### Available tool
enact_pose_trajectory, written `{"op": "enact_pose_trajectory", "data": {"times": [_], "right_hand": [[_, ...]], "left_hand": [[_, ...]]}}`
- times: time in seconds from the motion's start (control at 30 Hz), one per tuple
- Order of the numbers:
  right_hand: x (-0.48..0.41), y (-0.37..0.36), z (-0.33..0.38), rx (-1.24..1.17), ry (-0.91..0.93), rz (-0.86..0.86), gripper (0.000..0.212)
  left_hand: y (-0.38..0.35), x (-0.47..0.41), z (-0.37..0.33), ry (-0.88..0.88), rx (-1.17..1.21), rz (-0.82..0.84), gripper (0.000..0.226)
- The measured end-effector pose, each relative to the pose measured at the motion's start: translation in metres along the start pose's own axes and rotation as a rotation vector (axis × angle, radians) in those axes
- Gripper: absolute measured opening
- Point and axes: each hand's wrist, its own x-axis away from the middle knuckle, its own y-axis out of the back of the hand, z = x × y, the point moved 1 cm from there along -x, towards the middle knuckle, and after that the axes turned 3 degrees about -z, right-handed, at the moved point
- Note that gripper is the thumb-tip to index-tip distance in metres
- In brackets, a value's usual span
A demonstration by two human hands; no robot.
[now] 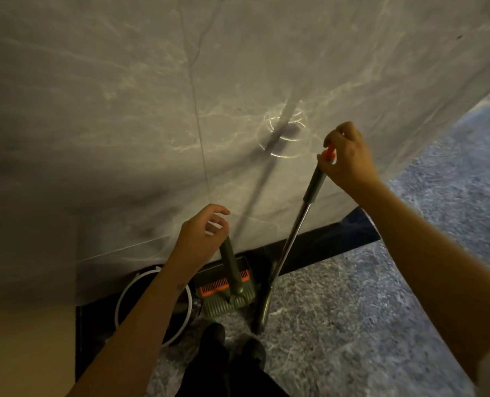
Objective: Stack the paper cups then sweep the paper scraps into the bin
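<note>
My right hand pinches the orange tip of a broom handle. Its metal pole slants down to a green lower part near the floor, and the bristles are not visible. A green dustpan with an orange comb stands upright against the wall. My left hand is at the top of the dustpan handle, fingers loosely curled and not closed round it. The bin, white-rimmed and dark inside, sits on the floor to the left, partly behind my left forearm. No paper cups or scraps are in view.
A grey marbled wall fills most of the view, with a black skirting at its foot. The floor is speckled blue-grey. My dark shoes stand just in front of the dustpan and the broom.
</note>
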Motion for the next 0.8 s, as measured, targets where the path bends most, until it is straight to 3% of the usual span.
{"op": "enact_pose_trajectory", "data": {"times": [0.17,0.3,0.5,0.67,0.8], "right_hand": [[0.016,0.025,-0.018,0.125,0.168,0.178,0.037],[0.027,0.036,-0.031,0.265,0.318,0.375,0.031],[0.036,0.053,-0.041,0.540,0.424,0.677,0.045],[0.054,0.053,-0.035,0.779,0.476,1.041,0.049],[0.064,0.053,-0.036,0.869,0.495,1.200,0.060]], "left_hand": [[-0.011,0.006,-0.010,-0.025,0.001,0.038,0.022],[-0.021,0.013,-0.018,-0.025,-0.025,0.046,0.018],[-0.031,0.024,-0.027,-0.028,0.000,0.054,0.015],[-0.031,0.029,-0.028,-0.096,-0.047,0.063,0.014],[-0.029,0.032,-0.022,-0.103,-0.042,0.043,0.013]]}}
